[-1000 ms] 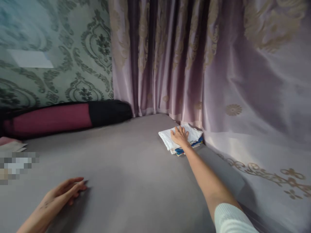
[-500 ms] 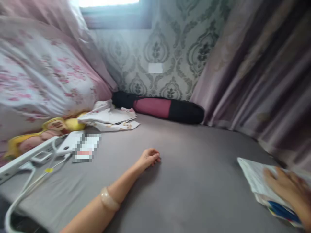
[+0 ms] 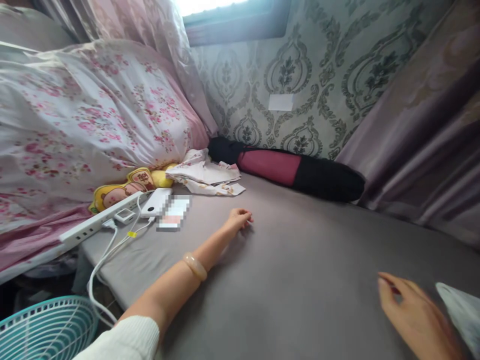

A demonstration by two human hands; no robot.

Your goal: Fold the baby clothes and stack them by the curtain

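Patterned wallpaper (image 3: 240,95) and a heavy mauve curtain (image 3: 423,140) closed in the far side of the room, above a broad grey sheet (image 3: 307,260). Against that wall lay a long black-and-maroon bundle (image 3: 285,167).

What had just changed was on the person's right. A second earlier the right hand (image 3: 416,315) had been spread flat on top of a folded white pile (image 3: 461,312); now it had come off the top and hovered just to the pile's left, thumb and forefinger loosely bent with a gap between them, nothing in its grasp. I couldn't tell whether its outer edge brushed the cloth. Only a corner of that pile showed at the right edge of my view, so it seemed to have been let go and left where it was, which freed that hand.

Over on the other side, the left hand (image 3: 240,220) stayed low over the sheet, half-curled, with nothing to be seen in it. The person's gaze had swung that way too: nearest to those fingers were rumpled white garments (image 3: 204,175) by the bundle and a blurred-out flat item (image 3: 174,212), beside a white device (image 3: 157,202) and a power strip (image 3: 105,215).
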